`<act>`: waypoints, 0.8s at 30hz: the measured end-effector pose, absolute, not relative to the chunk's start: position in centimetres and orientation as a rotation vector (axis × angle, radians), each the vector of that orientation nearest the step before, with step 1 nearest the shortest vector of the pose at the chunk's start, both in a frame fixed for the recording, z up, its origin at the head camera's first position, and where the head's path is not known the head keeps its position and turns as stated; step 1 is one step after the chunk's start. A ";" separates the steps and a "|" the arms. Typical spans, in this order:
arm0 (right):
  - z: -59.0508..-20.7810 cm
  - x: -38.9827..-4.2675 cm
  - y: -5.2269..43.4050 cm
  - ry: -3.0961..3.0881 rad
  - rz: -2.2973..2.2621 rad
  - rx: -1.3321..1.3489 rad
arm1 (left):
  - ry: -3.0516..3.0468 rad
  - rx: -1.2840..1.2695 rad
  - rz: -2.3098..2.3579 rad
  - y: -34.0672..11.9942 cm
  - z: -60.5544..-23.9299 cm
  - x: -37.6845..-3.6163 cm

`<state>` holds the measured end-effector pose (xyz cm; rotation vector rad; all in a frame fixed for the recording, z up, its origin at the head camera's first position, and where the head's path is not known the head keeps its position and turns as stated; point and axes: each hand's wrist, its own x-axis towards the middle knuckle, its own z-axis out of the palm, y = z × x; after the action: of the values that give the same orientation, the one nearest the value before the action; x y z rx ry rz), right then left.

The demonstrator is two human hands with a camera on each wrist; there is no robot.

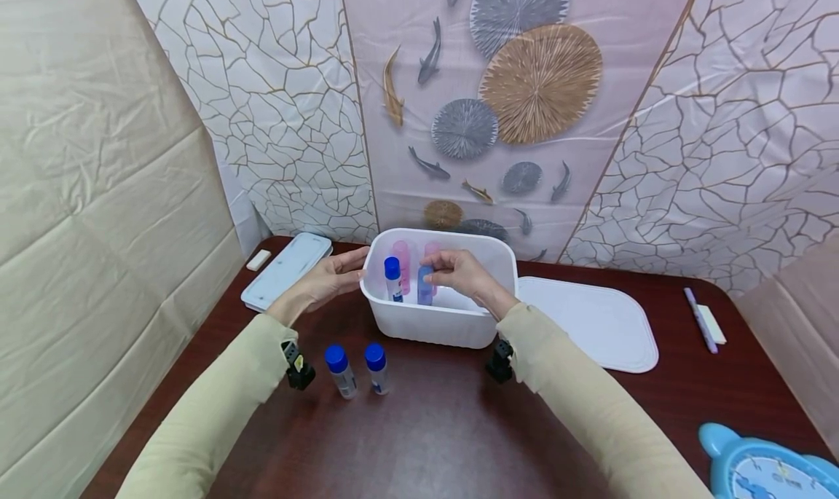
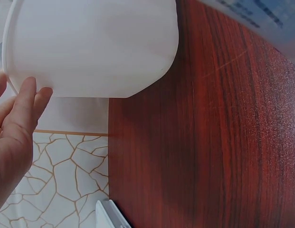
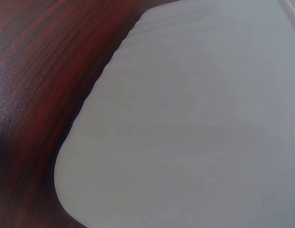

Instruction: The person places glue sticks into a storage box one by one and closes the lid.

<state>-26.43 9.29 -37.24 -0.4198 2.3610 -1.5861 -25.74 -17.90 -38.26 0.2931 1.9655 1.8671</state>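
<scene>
1. While the left hand (image 1: 331, 279) lies flat-fingered against the white bin (image 1: 438, 323), bracing its side wall, the right hand (image 1: 459, 272) reaches over the rim; its fingers pinch a blue bottle (image 1: 424, 286) standing upright inside.
2. Another blue-capped bottle (image 1: 392, 278) stands beside it, pink ones behind; packed upright, they fit.
3. Two capped bottles (image 1: 357, 368) wait on the table (image 1: 426, 426) near the bin; the lid (image 1: 590, 324) lies alongside, leaving the top open.

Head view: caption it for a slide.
Right hand lowers a blue bottle into the white tub; left hand steadies its side.
</scene>
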 end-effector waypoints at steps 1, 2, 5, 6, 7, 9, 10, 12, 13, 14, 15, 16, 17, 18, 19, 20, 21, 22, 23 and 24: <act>-37.2 -26.4 9.3 2.366 -1.580 -0.427 | 1.966 0.297 1.867 -17.9 -38.3 -25.8; -37.2 -26.4 9.3 2.369 -1.574 -0.431 | 1.966 0.299 1.867 -17.9 -38.3 -25.8; -37.2 -26.3 9.2 2.376 -1.559 -0.444 | 1.964 0.300 1.868 -17.9 -38.2 -25.7; -37.2 -26.3 9.3 2.378 -1.555 -0.452 | 1.962 0.301 1.870 -17.9 -38.1 -25.6; -37.1 -26.3 9.3 2.381 -1.552 -0.463 | 1.958 0.303 1.871 -17.9 -38.1 -25.6; -37.0 -26.2 9.5 2.384 -1.565 -0.486 | 1.952 0.300 1.874 -17.8 -38.1 -25.6; -36.9 -26.1 9.6 2.386 -1.577 -0.499 | 1.949 0.299 1.876 -17.8 -38.1 -25.6; -36.6 -25.9 9.9 2.396 -1.611 -0.513 | 1.950 0.297 1.872 -17.8 -38.1 -25.6; -36.4 -25.7 10.1 2.407 -1.630 -0.510 | 1.952 0.295 1.870 -17.7 -38.1 -25.6; -36.1 -25.6 10.2 2.417 -1.657 -0.509 | 1.953 0.297 1.869 -17.7 -38.2 -25.6; -35.8 -25.4 10.3 2.427 -1.687 -0.506 | 1.960 0.293 1.865 -17.7 -38.2 -25.6; -35.4 -25.2 10.4 2.436 -1.714 -0.511 | 1.966 0.297 1.860 -17.8 -38.2 -25.6; -35.1 -24.9 10.4 2.438 -1.746 -0.510 | 1.971 0.294 1.860 -17.8 -38.2 -25.6; -34.8 -24.6 10.4 2.428 -1.782 -0.518 | 1.978 0.294 1.856 -17.8 -38.2 -25.6; -34.6 -24.2 10.3 2.404 -1.825 -0.530 | 1.983 0.294 1.854 -17.8 -38.2 -25.6; -34.3 -23.7 10.2 2.371 -1.865 -0.560 | 1.988 0.301 1.849 -17.8 -38.2 -25.6; -34.2 -23.2 10.0 2.328 -1.901 -0.582 | 1.994 0.297 1.846 -17.8 -38.2 -25.6; -34.2 -22.6 9.7 2.282 -1.922 -0.610 | 1.995 0.298 1.846 -17.8 -38.2 -25.6; -34.3 -21.9 9.4 2.232 -1.937 -0.633 | 1.995 0.290 1.847 -17.8 -38.2 -25.5; -34.5 -21.3 9.1 2.182 -1.943 -0.668 | 1.999 0.300 1.840 -17.8 -38.2 -25.5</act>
<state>-21.25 9.09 -34.46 -0.6683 2.1818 -1.9433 -25.55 -17.85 -38.19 0.2998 1.9990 1.8402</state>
